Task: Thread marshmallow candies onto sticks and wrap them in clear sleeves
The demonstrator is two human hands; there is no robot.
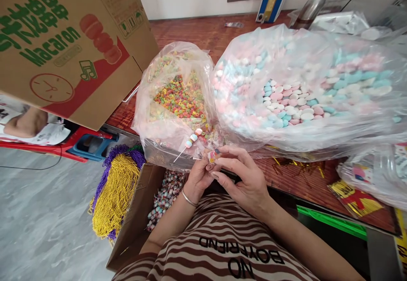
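My left hand [199, 175] is closed, its fingertips pinched on a small multicoloured piece [213, 156] whose exact kind is unclear. Against the same piece rest the index and middle fingertips of my right hand [246, 177], with the thumb held lower. Just beyond my left hand, a thin white stick threaded with pastel beads [193, 138] lies slanted on a clear plastic bag [148, 119]. Tiny red, yellow, green and orange ring beads [181, 96] fill that bag. On its right, a larger clear bag [241, 119] holds pink, white and blue oval pieces [291, 102].
A cardboard box [127, 234] by my left arm contains many small beaded pieces [167, 194]. Gold bead strands [116, 196] hang beside it. A Macaron carton [76, 51] stands at left. Packets [356, 198] lie right. Another person's arm [27, 122] shows at far left.
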